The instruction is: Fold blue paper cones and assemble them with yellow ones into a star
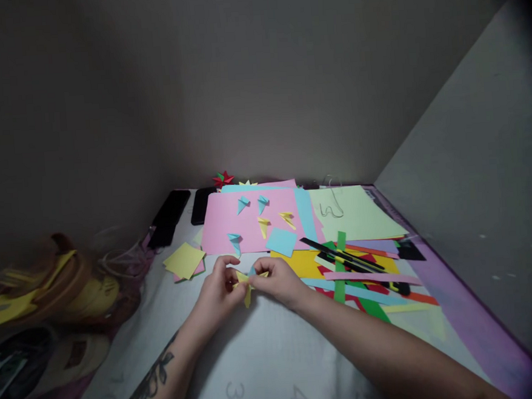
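Between my two hands is a folded yellow paper star (247, 295) with pointed tips and a bit of blue showing near its top. My left hand (220, 289) pinches it from the left side, fingers curled. My right hand (278, 282) grips it from the right with thumb and fingers together. Just beyond lie small folded blue paper pieces (235, 242) and folded yellow paper pieces (263, 226) on a pink sheet (217, 218). A blue paper square (282, 242) rests at that sheet's near edge.
Yellow paper squares (184, 261) lie left of my hands. On the right, paper strips (363, 290) overlap with long black tools (343, 256). A pale green sheet (353, 208), dark phones (171, 209) and a red paper star (223, 179) are farther back. Containers (83, 288) stand left.
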Available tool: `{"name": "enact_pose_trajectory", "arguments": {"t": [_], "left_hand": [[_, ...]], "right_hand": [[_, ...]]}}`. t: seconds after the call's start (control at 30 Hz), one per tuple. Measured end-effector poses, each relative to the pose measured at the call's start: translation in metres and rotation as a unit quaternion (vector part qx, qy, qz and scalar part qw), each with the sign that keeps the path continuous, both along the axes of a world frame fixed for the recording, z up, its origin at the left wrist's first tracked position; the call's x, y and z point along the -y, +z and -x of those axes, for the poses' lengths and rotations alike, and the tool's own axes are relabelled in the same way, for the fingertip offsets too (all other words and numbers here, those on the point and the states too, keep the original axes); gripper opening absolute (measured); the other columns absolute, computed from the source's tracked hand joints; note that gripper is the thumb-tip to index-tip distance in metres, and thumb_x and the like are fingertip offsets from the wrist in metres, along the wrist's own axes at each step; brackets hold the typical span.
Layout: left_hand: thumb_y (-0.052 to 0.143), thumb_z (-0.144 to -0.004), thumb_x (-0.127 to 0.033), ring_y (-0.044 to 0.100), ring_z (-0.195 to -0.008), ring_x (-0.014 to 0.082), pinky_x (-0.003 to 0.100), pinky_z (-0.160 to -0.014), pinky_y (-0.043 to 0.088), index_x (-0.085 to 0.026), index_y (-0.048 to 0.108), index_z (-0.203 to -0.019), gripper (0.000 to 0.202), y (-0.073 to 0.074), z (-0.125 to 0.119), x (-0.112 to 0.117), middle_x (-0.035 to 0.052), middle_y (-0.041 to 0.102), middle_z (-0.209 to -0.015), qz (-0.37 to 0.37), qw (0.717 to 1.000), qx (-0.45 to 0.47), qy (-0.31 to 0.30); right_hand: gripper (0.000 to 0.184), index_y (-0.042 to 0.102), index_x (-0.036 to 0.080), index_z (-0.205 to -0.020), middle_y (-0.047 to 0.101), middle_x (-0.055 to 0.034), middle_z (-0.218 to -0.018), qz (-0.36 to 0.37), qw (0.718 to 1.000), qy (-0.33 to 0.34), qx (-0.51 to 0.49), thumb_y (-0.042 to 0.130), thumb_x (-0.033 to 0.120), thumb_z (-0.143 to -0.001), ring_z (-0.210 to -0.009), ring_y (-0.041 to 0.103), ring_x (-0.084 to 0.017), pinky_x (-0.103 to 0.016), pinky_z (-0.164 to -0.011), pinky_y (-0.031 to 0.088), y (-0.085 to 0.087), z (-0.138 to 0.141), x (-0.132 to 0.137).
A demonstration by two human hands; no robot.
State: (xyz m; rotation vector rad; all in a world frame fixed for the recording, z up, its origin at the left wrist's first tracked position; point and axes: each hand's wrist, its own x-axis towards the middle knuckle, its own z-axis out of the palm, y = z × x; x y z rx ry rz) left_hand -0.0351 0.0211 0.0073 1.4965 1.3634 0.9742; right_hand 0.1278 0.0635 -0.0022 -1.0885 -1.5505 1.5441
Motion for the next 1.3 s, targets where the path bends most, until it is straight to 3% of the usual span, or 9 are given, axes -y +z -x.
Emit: {"name": "enact_pose_trajectory", "arguments": {"t": [0.2,0.47,0.57,0.63,0.7,0.83,1.0,1.17,1.3], "left_hand": [[0.058,-0.077,-0.024,0.053,-0.057,0.0106,0.019,-0.051,0.039,-0.022,0.041,-0.107,0.034,0.001,0.000,-0.001,-0.0043,0.058,-0.070,0.005,0.999,0.016,0.028],[0.062,-0.073,-0.033,0.057,-0.055,0.0134,0.022,-0.058,0.043,-0.019,0.049,-0.095,0.029,0.018,0.007,-0.008,-0.0072,0.053,-0.053,-0.018,0.990,0.043,0.135],[0.055,-0.077,-0.038,0.061,-0.063,0.0179,0.026,-0.061,0.044,-0.018,0.052,-0.098,0.029,0.022,0.017,-0.034,-0.0019,0.059,-0.063,-0.021,0.983,-0.074,0.169],[0.044,-0.083,-0.037,0.061,-0.070,0.0191,0.028,-0.065,0.043,-0.017,0.057,-0.096,0.027,0.022,0.020,-0.059,0.0026,0.062,-0.072,-0.031,0.950,-0.276,0.140],[0.045,-0.083,-0.036,0.061,-0.078,0.0213,0.030,-0.072,0.042,-0.018,0.063,-0.084,0.025,0.020,0.020,-0.084,0.0064,0.063,-0.080,-0.029,0.938,-0.323,0.123],[0.065,-0.066,-0.028,0.058,-0.083,0.0242,0.031,-0.076,0.041,-0.019,0.067,-0.086,0.022,0.013,0.019,-0.118,0.0076,0.060,-0.084,-0.014,0.927,-0.364,0.088],[0.068,-0.057,-0.020,0.055,-0.072,0.0201,0.028,-0.069,0.040,-0.019,0.064,-0.069,0.013,0.011,0.026,-0.128,0.0034,0.056,-0.073,-0.003,0.938,-0.346,0.022],[0.064,-0.061,-0.025,0.048,-0.058,0.0138,0.023,-0.057,0.037,-0.020,0.056,-0.060,0.010,0.019,0.035,-0.119,-0.0020,0.052,-0.059,0.008,0.964,-0.264,-0.038],[0.057,-0.072,-0.038,0.048,-0.054,0.0117,0.021,-0.052,0.037,-0.019,0.053,-0.071,0.019,0.032,0.044,-0.098,-0.0023,0.054,-0.062,-0.003,0.986,-0.167,-0.010]], "right_hand": [[0.018,0.048,0.017,-0.058,0.037,0.0069,-0.052,-0.007,0.999,0.041,0.023,0.059,0.025,-0.069,-0.050,0.031,-0.007,-0.019,-0.046,0.023,-0.001,0.000,-0.003],[0.018,0.045,0.018,-0.056,0.037,0.0072,-0.053,-0.013,0.995,-0.084,-0.045,0.057,0.025,-0.068,-0.051,0.033,-0.008,-0.020,-0.047,0.026,-0.007,-0.002,-0.010],[0.020,0.041,0.019,-0.054,0.032,0.0088,-0.048,0.013,0.992,-0.112,-0.063,0.056,0.025,-0.067,-0.046,0.029,-0.007,-0.020,-0.044,0.021,-0.009,-0.005,-0.018],[0.019,0.042,0.019,-0.054,0.032,0.0090,-0.047,0.015,0.992,-0.102,-0.068,0.056,0.024,-0.066,-0.045,0.029,-0.007,-0.020,-0.044,0.020,-0.010,-0.006,-0.020],[0.020,0.042,0.018,-0.053,0.031,0.0091,-0.047,0.015,0.993,-0.091,-0.072,0.057,0.023,-0.065,-0.045,0.028,-0.006,-0.020,-0.044,0.019,-0.010,-0.006,-0.021],[0.020,0.042,0.018,-0.053,0.031,0.0093,-0.046,0.020,0.993,-0.086,-0.082,0.057,0.023,-0.065,-0.044,0.027,-0.005,-0.020,-0.043,0.019,-0.007,-0.007,-0.019],[0.017,0.045,0.017,-0.055,0.034,0.0093,-0.046,0.038,0.991,-0.083,-0.099,0.057,0.024,-0.065,-0.044,0.028,-0.005,-0.020,-0.043,0.020,-0.006,-0.009,-0.022],[0.017,0.046,0.018,-0.056,0.035,0.0098,-0.046,0.053,0.990,-0.079,-0.109,0.058,0.026,-0.065,-0.044,0.028,-0.005,-0.020,-0.043,0.021,-0.006,-0.009,-0.023],[0.019,0.044,0.019,-0.057,0.036,0.0090,-0.047,0.043,0.989,-0.099,-0.102,0.058,0.028,-0.066,-0.046,0.030,-0.007,-0.021,-0.045,0.023,-0.002,-0.009,-0.021]]}}
